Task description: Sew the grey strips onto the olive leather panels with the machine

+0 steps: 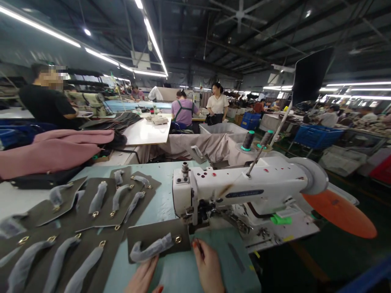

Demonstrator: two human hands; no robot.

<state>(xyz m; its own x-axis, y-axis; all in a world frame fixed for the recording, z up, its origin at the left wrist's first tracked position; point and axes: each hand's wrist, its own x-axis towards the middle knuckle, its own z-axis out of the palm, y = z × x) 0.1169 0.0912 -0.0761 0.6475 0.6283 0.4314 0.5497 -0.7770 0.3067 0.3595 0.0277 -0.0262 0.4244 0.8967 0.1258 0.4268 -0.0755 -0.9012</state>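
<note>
A dark grey-brown panel (pixel 159 232) lies on the light-blue worktop, partly under the head of the white sewing machine (pixel 226 187). On the panel is a strap wrapped in whitish film (pixel 152 249), with a gold metal ring fitting (pixel 178 239) at its right end. My left hand (pixel 143 275) rests at the panel's lower edge, fingers stretched out and thumb apart. Beside the panel's right edge, my right hand (pixel 208 264) has its fingers curled together. Something small and dark shows between them, too unclear to name.
Several similar panels with wrapped straps (pixel 97 199) overlap on the left. Two dark thread cones (pixel 248 140) stand behind the machine. An orange disc (pixel 339 211) sits at its right. Pink material (pixel 55 150) lies at far left. Other people (pixel 183 108) work farther back.
</note>
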